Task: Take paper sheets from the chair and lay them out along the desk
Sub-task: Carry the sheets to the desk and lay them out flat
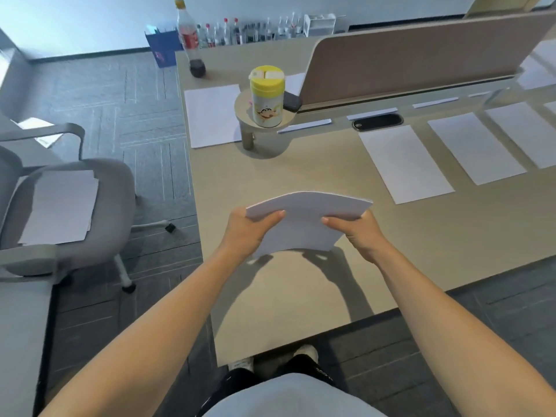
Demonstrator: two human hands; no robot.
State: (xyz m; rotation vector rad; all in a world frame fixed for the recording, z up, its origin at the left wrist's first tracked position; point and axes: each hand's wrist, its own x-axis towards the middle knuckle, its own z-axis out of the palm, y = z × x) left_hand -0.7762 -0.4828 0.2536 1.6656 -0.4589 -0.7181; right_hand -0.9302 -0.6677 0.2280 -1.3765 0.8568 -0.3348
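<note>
A thin stack of plain white paper sheets [307, 218] is held up over the pale wooden desk [270, 296], in front of the white tub with the yellow lid [267, 97]. The stack is bent into a soft arch, with its middle raised and its sides drooping. Its left side is gripped by the left hand [249, 233], with the thumb on top. Its right side is gripped by the right hand [359, 236] in the same way. How many sheets are in the stack cannot be told.

One flat white sheet [210, 115] is laid on the desk just left of the tub. Three more are laid in a row to the right of the tub: a near sheet [404, 164], a middle sheet [475, 147] and a far sheet [523, 133]. A small bit of another is cut off by the picture's edge past them.

Well to the left of the tub, one pile of white sheets [57, 206] is seen on the seat of the grey office chair [114, 191]. One tall cola bottle with a yellow cap [189, 40] is stood behind the tub, to its left.
</note>
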